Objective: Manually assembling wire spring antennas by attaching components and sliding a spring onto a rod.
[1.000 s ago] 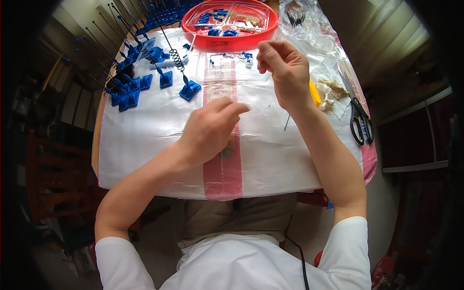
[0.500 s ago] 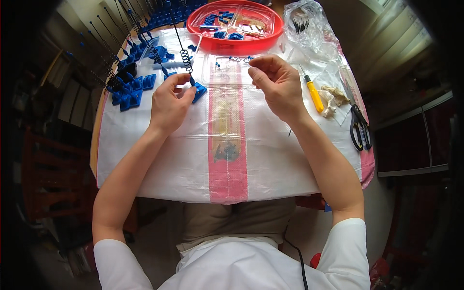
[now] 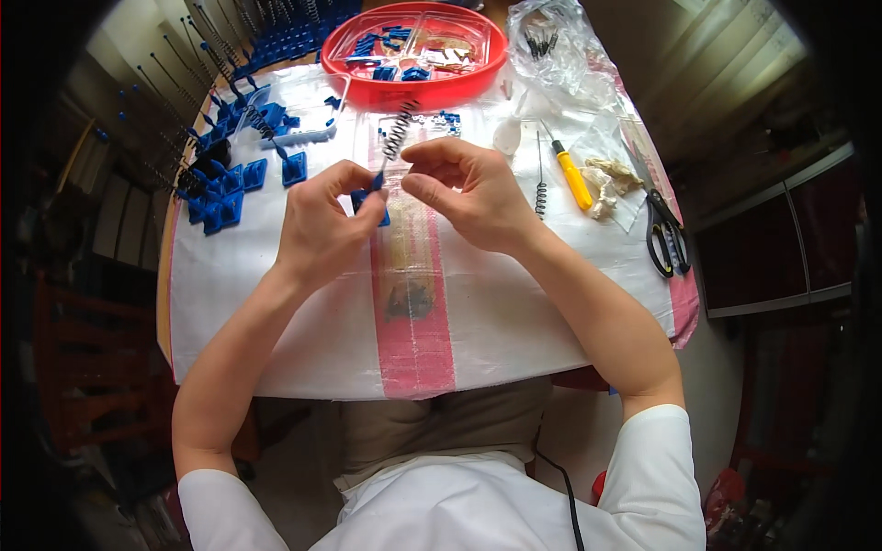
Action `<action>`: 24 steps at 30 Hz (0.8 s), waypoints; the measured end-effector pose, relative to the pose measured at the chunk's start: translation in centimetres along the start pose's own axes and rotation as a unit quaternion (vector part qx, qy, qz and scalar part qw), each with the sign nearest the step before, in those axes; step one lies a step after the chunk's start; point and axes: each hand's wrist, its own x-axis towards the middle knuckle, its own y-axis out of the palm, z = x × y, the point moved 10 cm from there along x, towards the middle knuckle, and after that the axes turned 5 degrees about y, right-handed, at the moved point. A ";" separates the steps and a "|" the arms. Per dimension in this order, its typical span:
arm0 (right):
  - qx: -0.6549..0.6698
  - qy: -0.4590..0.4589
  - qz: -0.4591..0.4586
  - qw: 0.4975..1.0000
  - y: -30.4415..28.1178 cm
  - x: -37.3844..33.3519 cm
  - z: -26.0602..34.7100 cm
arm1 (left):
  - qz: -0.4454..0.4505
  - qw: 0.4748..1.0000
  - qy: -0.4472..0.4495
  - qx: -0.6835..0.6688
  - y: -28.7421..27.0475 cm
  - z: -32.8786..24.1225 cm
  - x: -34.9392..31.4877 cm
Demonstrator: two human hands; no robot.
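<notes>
My left hand (image 3: 322, 216) pinches the narrow blue neck of a spring-stemmed stand between thumb and fingertips. Its square blue base (image 3: 385, 219) shows partly behind the thumb, and its black coil spring (image 3: 399, 133) leans up and to the right. Close beside the neck is my right hand (image 3: 473, 193). The fingers are curled, with a gap between index finger and thumb and nothing visible in it. Another blue stand (image 3: 294, 169) is just left of my left hand. Tiny blue and silvery parts (image 3: 441, 122) lie beyond my hands.
Several blue spring stands (image 3: 225, 184) crowd the left side, near a clear plastic lid (image 3: 317, 134). A red tray (image 3: 413, 92) holds small parts at the back. On the right are a loose spring rod (image 3: 540, 197), a yellow-handled screwdriver (image 3: 571, 179), crumpled tissue (image 3: 608, 184) and black scissors (image 3: 663, 234).
The stand in my left hand has come nearer and its spring now tilts right. My right hand has moved left, close to it, with thumb and index finger parting. The view has shifted slightly.
</notes>
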 end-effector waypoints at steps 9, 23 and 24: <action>0.083 0.002 0.017 0.996 -0.1 0.2 -0.7 | 0.030 0.994 -0.021 -0.099 2.4 -0.5 0.1; 0.156 0.035 -0.005 0.987 0.1 -0.2 -0.8 | 0.040 0.945 -0.102 -0.309 3.6 2.2 -1.1; 0.159 0.036 -0.003 0.987 0.0 -0.2 -0.9 | 0.034 0.940 -0.106 -0.321 3.6 2.1 -1.1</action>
